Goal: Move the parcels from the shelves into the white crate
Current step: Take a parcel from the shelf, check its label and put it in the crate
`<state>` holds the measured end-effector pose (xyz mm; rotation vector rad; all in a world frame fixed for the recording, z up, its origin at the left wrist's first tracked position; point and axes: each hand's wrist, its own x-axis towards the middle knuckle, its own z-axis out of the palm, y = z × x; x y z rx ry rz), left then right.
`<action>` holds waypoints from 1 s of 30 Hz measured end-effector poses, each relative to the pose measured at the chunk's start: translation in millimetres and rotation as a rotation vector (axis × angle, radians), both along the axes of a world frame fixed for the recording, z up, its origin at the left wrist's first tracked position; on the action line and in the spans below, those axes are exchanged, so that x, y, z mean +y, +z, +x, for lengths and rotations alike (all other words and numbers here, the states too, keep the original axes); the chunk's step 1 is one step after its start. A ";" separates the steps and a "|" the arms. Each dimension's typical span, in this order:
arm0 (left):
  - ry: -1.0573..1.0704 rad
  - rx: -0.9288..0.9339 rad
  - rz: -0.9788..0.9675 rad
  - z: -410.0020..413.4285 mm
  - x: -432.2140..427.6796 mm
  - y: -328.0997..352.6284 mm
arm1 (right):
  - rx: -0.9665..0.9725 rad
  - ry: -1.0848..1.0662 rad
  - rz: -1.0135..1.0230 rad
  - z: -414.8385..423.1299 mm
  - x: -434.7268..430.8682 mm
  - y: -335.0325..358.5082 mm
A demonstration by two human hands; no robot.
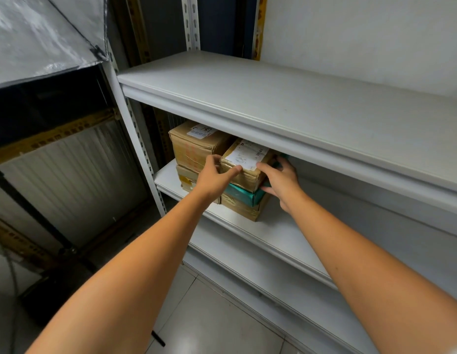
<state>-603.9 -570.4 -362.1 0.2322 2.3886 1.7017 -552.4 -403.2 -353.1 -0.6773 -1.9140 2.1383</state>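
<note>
Several parcels stand stacked on the middle shelf (260, 226) of a white rack. A taped brown parcel with a white label (245, 162) tops the right stack, above a teal parcel (241, 195) and a brown parcel (241, 209). My left hand (213, 176) grips the top parcel's left side, thumb on its front edge. My right hand (282, 181) holds its right side, thumb on the label, fingers reaching behind. A bigger brown parcel (196, 143) lies on a flatter one (187, 178) to the left. The white crate is out of view.
The upper shelf (286, 98) overhangs the parcels closely and carries nothing. A lower shelf (273, 277) sits beneath. Slotted rack posts (135, 139) stand to the left, with a dark foil-covered unit (35, 47) beyond. Pale floor tiles (209, 315) lie below.
</note>
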 end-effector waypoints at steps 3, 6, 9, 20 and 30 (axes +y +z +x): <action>-0.010 -0.024 0.002 8.1 -5.1 3.4 | -0.006 0.027 -0.022 8.7 0.6 2.9; -0.023 -0.055 0.015 23.8 -11.1 8.4 | -0.031 0.059 -0.027 20.9 -2.1 7.2; -0.015 -0.105 0.023 45.6 -19.7 13.7 | -0.063 0.119 -0.010 37.3 -5.8 11.2; 0.117 -0.165 0.028 119.1 -56.1 48.4 | -0.071 0.368 0.136 89.0 -28.4 50.0; 0.258 -0.042 0.060 153.9 -81.7 89.9 | -0.027 0.491 0.306 105.7 -56.2 87.8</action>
